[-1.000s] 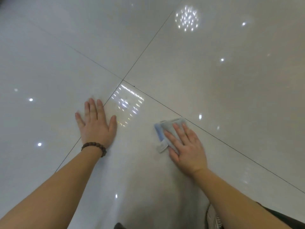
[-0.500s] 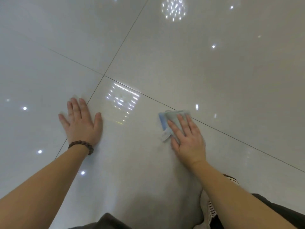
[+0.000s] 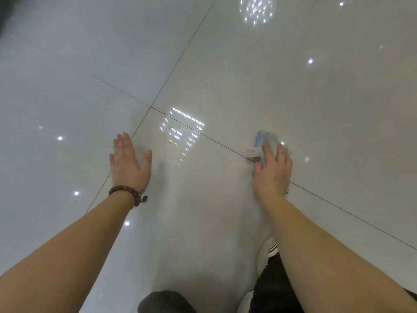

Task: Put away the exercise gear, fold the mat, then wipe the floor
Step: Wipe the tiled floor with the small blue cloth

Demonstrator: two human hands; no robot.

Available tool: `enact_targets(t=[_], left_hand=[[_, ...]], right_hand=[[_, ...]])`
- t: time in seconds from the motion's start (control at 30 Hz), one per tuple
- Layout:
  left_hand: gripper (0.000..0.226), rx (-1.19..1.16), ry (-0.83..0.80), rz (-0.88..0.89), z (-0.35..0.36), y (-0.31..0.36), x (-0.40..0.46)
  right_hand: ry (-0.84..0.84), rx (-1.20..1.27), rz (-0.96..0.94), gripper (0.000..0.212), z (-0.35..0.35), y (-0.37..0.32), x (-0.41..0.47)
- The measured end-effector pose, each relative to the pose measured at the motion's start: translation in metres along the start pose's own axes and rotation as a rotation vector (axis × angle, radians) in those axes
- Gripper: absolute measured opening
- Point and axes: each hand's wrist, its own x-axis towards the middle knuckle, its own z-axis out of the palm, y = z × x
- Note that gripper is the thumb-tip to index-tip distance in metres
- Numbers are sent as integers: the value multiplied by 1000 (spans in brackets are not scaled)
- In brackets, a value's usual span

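1. We see glossy pale floor tiles [image 3: 293,91] filling the frame, thin dark grout lines crossing at centre left, ceiling lights reflected as bright dots.
2. Left hand [image 3: 129,164], centre left: fingers straight, close together, thumb spread to the right, holding nothing. It lies over the grout line; we cannot tell whether the palm touches the tile.
3. Dark beaded bracelet [image 3: 126,193] on the left wrist.
4. Right hand [image 3: 273,175], centre right: fingers extended and slightly apart, pressed flat on top of a cloth, not curled around it.
5. Blue-grey cloth [image 3: 262,141] lies on the floor under the right fingers, sticking out above them; a small white tag shows at its left edge. It sits right on the diagonal grout line. Blurred.
6. Bottom of frame: dark knee at centre, white shoe [image 3: 265,254] with dark stripes and dark trousers under the right forearm.
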Motion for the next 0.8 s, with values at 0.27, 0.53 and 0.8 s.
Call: enact_targets(t=[0.27,0.53,0.8], left_hand=[[79,113,-57,153,-145,141,-97],[77,189,-75,235,-350,282,-173],[70,177,-96,335,-519,401,-241]], right_hand=[[-67,87,-217,51,-177,-67,-43],[8,155,-290,49,-437,-132,-92],[217,84,-360,47,-680,-142,-124]])
